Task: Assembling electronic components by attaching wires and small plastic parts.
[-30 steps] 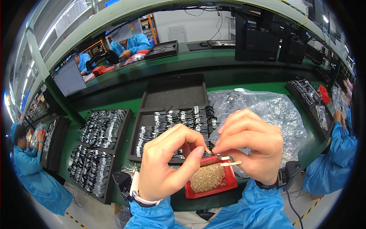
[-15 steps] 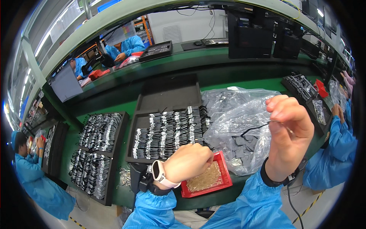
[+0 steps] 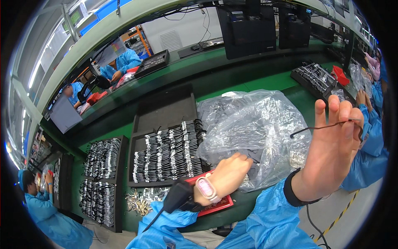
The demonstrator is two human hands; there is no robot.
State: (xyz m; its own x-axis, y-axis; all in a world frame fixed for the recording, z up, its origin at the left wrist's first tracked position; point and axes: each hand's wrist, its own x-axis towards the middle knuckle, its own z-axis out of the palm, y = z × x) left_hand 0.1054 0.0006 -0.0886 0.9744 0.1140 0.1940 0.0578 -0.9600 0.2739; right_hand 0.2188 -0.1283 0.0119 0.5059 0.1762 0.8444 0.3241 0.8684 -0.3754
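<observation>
My right hand [image 3: 331, 155] is raised at the right with its fingers upward, closed on a thin black cable [image 3: 311, 128]. One end of the cable sticks out to the left; the other part bends round behind the fingers. My left hand [image 3: 228, 176], wearing a pale watch, hovers over a red tray [image 3: 226, 204] and reaches to the mouth of a clear plastic bag [image 3: 265, 120] with dark flat pieces in it. Its fingers curl downward, and their tips and anything in them are hidden. My left wrist and hand cover most of the red tray.
Left of the bag stands a black tray [image 3: 166, 110] with rows of black-and-silver cabled parts [image 3: 170, 151]. Another filled tray [image 3: 118, 182] lies further left. Small metal pieces [image 3: 143, 200] lie on the green table. Co-workers [image 3: 49, 207] in blue sit at both sides and opposite.
My left hand has moved right, from the red tray to the bag's mouth. My right hand has moved right with the cable and turned, fingers now upward. The whole view has tilted.
</observation>
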